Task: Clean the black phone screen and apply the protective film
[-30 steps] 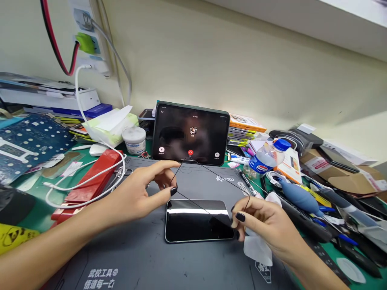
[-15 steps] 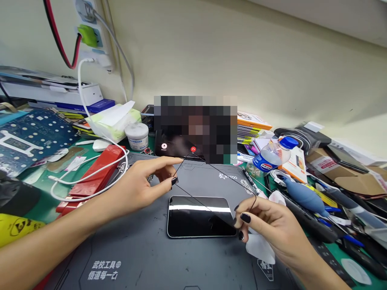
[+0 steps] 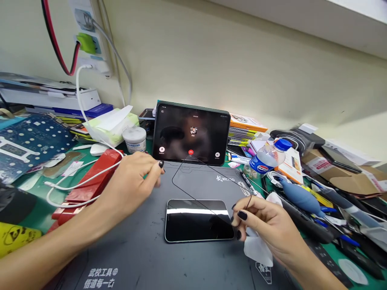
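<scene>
A dark phone lies screen up on the grey work mat. My right hand pinches a thin black loop at the phone's right edge; the loop arcs up over the phone toward a tablet that stands behind it. A white wipe sits under that palm. My left hand rests palm down at the mat's left edge beside a red box, with its fingers curled. What is under them is hidden.
A white cable loops over the red box. A jar, a tissue pack and a blue circuit board stand at the left. On the right are a water bottle, a blue blower and several tools and boxes.
My left hand has let go of the black loop and moved left to the mat's edge. The loop now hangs from my right hand alone, which has stayed put.
</scene>
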{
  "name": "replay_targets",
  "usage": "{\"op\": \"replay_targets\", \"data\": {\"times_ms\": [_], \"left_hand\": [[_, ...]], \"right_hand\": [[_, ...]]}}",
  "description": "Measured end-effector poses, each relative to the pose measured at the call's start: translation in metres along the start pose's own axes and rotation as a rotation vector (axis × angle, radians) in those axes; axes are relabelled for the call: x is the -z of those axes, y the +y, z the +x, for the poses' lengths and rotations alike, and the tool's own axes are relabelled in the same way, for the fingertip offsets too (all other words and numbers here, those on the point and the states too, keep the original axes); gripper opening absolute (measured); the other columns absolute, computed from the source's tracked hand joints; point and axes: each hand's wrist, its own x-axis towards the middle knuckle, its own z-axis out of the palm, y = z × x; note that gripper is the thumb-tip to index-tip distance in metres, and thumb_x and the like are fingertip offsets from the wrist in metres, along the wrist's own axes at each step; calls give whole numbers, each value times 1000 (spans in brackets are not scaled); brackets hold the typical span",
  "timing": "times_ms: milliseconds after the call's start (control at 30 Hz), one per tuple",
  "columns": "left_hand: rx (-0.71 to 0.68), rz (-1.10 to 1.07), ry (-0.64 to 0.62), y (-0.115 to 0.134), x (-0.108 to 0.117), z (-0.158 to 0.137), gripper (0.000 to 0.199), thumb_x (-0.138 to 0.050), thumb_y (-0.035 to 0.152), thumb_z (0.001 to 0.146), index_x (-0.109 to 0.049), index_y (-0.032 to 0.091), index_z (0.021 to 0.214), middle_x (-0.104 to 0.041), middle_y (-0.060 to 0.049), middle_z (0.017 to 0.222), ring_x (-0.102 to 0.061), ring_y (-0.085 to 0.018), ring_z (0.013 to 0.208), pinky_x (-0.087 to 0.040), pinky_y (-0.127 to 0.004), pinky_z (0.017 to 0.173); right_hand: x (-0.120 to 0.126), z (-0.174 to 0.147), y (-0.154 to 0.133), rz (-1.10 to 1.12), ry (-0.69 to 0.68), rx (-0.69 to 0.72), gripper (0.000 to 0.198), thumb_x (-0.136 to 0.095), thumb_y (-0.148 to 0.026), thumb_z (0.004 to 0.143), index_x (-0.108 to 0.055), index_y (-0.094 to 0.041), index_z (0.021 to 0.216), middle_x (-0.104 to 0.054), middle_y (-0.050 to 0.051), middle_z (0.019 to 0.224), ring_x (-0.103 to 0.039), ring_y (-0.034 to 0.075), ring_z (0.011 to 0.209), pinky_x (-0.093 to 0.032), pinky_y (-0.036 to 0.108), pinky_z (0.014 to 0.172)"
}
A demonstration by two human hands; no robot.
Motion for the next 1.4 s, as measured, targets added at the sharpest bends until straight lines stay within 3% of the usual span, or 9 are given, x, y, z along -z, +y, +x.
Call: {"op": "replay_targets", "data": {"times_ms": [67,133,300,500,700,867,1067,1200,1400], "left_hand": [[-6,22,49,0,-2,0,36,-46,37,84,-71,22,105,-77,-11,119,-69,-33,115,-52,-50,97],[9,-6,37,-1,-2,1,42,-48,37,85,-66,21,120,-73,-11,129,-68,-31,113,-54,-45,92],[-129,-154,-287,0,-2,1,36,-44,45,100,-54,23,73,-59,3,70,-53,-15,65,-42,-29,62],[-217,-232,-349,3,-3,-2,35,-44,39,100,-49,22,69,-55,4,67,-48,-12,61,-39,-25,59],[-37,-255,-159,-6,0,4,33,-45,44,98,-63,23,81,-67,0,73,-59,-16,64,-46,-29,61],[116,-262,-59,-7,2,4,53,-46,52,98,-41,25,52,-51,1,53,-50,-16,54,-40,-31,57],[122,-394,-407,8,2,-1,55,-45,68,91,-69,23,70,-64,-2,66,-57,-19,65,-45,-32,65],[206,-474,-632,15,5,-2,57,-57,72,84,-64,21,58,-50,3,49,-43,-13,49,-35,-27,52],[318,-544,-720,12,7,-3,50,-76,60,77,-60,19,53,-52,4,49,-40,-9,48,-27,-24,51]], "right_hand": [[-5,-4,-3,10,47,-18,40,-95,-54,76,-78,-18,74,-73,1,68,-66,10,52,-55,21,55],[-8,-6,-5,11,66,-27,40,-96,-54,74,-78,-18,74,-72,1,68,-66,11,53,-55,22,55],[-8,-7,-5,15,50,-36,40,-96,-54,75,-79,-19,75,-73,1,68,-66,10,53,-54,21,56],[0,-1,4,7,-34,-27,39,-92,-54,81,-78,-17,79,-75,4,70,-67,12,53,-55,23,55],[8,6,-1,81,-16,20,38,-95,-51,77,-76,-17,73,-73,3,66,-65,11,47,-55,21,51],[10,4,-8,90,22,40,36,-96,-49,76,-78,-18,76,-72,2,64,-65,11,47,-57,22,51],[-3,-5,-8,67,48,26,37,-96,-51,75,-79,-19,75,-74,3,67,-69,13,51,-59,23,55],[-17,-13,-9,34,99,16,40,-96,-55,73,-79,-19,73,-74,2,67,-69,13,53,-61,24,59],[-18,-15,-10,34,68,-17,41,-95,-56,74,-77,-19,73,-74,2,68,-70,14,54,-62,25,61]]}}
